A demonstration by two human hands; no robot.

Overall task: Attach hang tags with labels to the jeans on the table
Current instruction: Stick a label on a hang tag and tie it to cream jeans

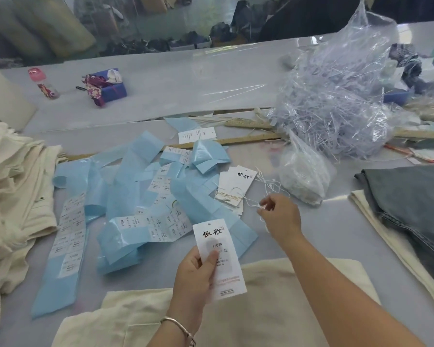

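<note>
My left hand (198, 274) holds a white hang tag (221, 256) upright, thumb pressed on its printed label, above cream jeans (261, 309) lying at the table's near edge. My right hand (281, 216) pinches a thin white string (266, 186) that trails up toward a small stack of white hang tags (236, 186). Blue backing strips with white size labels (145, 196) lie scattered to the left of the stack.
A heap of cream jeans (13, 196) sits at the left, grey-blue jeans (411, 204) at the right. A clear bag of plastic strings (341, 101) and a smaller bag (303, 176) stand behind. Wooden rulers (223, 142), a bottle (44, 83) and a blue box (110, 86) lie farther back.
</note>
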